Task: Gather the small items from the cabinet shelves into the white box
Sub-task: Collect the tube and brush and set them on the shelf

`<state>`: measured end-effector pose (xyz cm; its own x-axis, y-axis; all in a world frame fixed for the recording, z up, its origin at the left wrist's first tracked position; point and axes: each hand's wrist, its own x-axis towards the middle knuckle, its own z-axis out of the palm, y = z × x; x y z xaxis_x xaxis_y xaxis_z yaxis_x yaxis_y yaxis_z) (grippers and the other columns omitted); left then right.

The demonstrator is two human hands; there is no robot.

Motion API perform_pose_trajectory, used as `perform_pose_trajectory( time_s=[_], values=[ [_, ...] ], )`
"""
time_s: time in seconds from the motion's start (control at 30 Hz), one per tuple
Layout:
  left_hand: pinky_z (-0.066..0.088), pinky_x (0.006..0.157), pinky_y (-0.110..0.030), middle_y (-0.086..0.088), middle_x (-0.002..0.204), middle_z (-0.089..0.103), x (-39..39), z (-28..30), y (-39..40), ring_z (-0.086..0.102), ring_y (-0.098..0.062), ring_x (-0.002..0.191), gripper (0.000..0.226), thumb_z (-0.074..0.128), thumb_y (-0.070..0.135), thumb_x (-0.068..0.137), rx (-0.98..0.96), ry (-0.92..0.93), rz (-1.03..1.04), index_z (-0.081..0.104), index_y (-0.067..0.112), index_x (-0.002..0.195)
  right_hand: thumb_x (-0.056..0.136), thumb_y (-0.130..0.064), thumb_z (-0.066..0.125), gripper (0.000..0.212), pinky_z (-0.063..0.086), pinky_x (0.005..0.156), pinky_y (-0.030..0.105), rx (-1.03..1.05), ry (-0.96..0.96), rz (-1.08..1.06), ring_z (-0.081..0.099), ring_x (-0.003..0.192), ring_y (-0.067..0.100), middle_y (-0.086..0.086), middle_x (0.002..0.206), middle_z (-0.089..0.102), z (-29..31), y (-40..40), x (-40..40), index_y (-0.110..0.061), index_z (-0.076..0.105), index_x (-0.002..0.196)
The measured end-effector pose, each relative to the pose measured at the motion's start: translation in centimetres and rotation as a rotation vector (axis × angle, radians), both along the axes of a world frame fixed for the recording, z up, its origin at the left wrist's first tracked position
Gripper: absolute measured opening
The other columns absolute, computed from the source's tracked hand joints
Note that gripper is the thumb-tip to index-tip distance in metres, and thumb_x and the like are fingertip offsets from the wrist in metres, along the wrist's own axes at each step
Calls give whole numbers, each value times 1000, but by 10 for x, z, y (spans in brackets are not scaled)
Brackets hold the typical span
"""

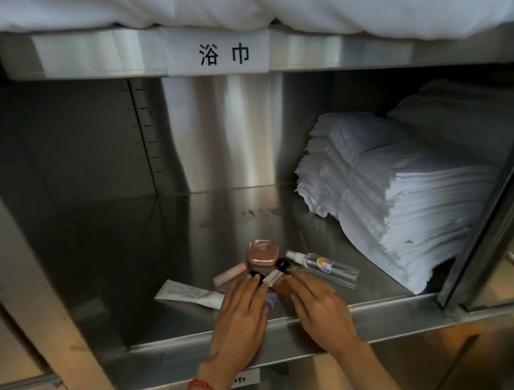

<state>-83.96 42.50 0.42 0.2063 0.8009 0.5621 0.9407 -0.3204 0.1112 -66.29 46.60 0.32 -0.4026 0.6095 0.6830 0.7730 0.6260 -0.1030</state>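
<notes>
Left hand (pixel 239 323) and right hand (pixel 320 300) flat, fingers straight, converging on small cosmetics at lower centre of steel shelf (pixel 172 257): rose compact (pixel 262 252), spray bottle (pixel 324 266), tube (pixel 187 294). Positioned to scoop together. White box not visible.

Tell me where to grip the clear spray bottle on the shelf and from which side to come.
Grip the clear spray bottle across its round middle, coming from above with the right hand beside it. It lies flat on the steel shelf, white nozzle pointing back-left, so the barrel's long sides are exposed; the nozzle end is narrower.
</notes>
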Motion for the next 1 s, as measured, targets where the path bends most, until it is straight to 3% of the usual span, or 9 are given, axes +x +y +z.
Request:
perform_pose_trajectory(
  time_s=[0.13, 0.3, 0.53, 0.67, 0.8, 0.9, 1.0],
  values=[
    [54, 86, -43, -9, 111, 67, 18, 5, 5, 65, -23, 104, 43, 40, 28, 83, 1, -33, -1, 70, 10, 108, 84, -22, 44, 38, 54, 81, 30, 30, 4, -14, 67, 96, 20, 7, 108, 69, 1, 5, 14, -8, 70, 107],
    [49, 88, -43, -9, 112, 68, 47, 5, 13, 65, -22, 105, 46, 38, 27, 82, 46, 24, 7, 69, 9, 110, 86, -20, 44, 37, 56, 81, 33, 48, 14, 1, 66, 99, 22, 9, 111, 68, 0, 15, 38, -6, 70, 108],
    [50, 89, -40, -9, 111, 68, 72, -6, 23, 65, -22, 104, 45, 39, 27, 81, 23, 45, 38, 71, 9, 107, 86, -18, 44, 38, 42, 95, 29, 56, 35, 10, 62, 106, 21, 8, 117, 66, -4, 28, 60, -6, 68, 114],
    [40, 100, -33, -9, 110, 69, 79, -12, 26, 65, -20, 103, 46, 39, 29, 80, 2, 23, 49, 71, 10, 107, 88, -18, 43, 38, 49, 91, 31, 41, 38, 16, 62, 107, 22, 9, 118, 65, -9, 37, 65, -7, 66, 116],
    [32, 103, -36, -12, 111, 68, 83, -20, 32, 65, -23, 104, 47, 39, 28, 81, -23, 26, 105, 71, 6, 108, 87, -18, 43, 37, 54, 86, 35, 24, 37, 9, 64, 106, 24, 10, 117, 66, -12, 45, 66, -6, 66, 114],
    [38, 103, -35, -12, 112, 68, 84, -23, 38, 65, -23, 105, 46, 39, 27, 81, -33, 27, 140, 71, 6, 108, 86, -18, 44, 37, 55, 85, 37, 16, 28, 8, 63, 106, 25, 10, 117, 65, -15, 52, 65, -7, 64, 115],
    [47, 93, -39, -13, 110, 68, 85, -22, 44, 65, -25, 104, 46, 38, 25, 81, -31, 22, 175, 72, 5, 105, 83, -17, 47, 36, 52, 88, 36, 14, 14, 7, 63, 107, 25, 10, 117, 65, -13, 58, 63, -9, 62, 115]
  ],
)
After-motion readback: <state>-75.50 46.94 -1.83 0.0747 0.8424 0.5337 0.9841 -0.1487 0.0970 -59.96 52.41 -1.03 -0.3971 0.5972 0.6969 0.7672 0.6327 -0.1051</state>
